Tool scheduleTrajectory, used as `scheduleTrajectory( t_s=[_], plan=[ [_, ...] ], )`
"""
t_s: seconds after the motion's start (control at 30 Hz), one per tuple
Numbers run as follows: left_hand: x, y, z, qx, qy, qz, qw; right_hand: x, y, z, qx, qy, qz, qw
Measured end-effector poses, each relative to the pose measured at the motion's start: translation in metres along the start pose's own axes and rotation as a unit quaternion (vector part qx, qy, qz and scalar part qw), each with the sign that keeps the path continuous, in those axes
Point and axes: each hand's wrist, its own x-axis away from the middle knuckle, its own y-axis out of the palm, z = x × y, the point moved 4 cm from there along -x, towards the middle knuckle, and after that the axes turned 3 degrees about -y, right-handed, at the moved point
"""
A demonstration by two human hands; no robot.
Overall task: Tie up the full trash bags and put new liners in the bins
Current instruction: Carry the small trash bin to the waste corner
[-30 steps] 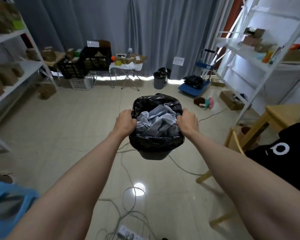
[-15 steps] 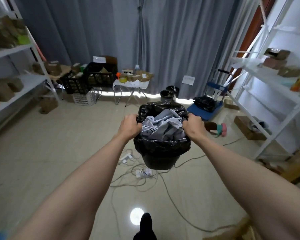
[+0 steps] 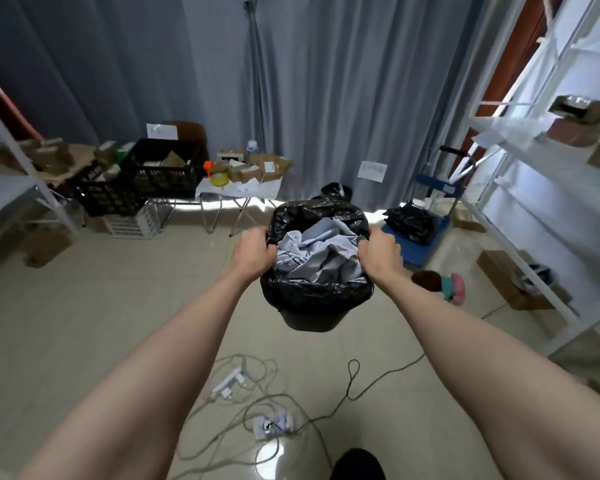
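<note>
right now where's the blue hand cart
In the head view the blue hand cart stands right of centre against the grey curtain, beside the white shelving, with black bags piled on it.

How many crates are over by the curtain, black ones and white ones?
Black crates: 2, one higher and one lower.
White crates: 1, the white crate under them.
Total: 3

Black liner (image 3: 312, 296), pale grey-blue trash (image 3: 321, 252)
</note>
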Motion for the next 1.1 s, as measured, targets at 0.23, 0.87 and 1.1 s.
scheduleTrajectory(
  t_s=[0.23,0.87,1.1],
  plan=[
    [-0.171,0.061,0.027,-0.043,0.001,0.024,0.999,-0.188,0.049,0.021,0.015,-0.024,0.001,1.0],
    [-0.562,0.127,0.015,-0.077,-0.082,0.033,0.993,-0.611,0.186,-0.038,0.014,-0.083,-0.065,0.994],
    [-0.722,0.147,-0.056,-0.067,-0.074,-0.004,0.995,-0.732,0.285,-0.082,-0.002,-0.057,-0.074,0.996]
  ],
)
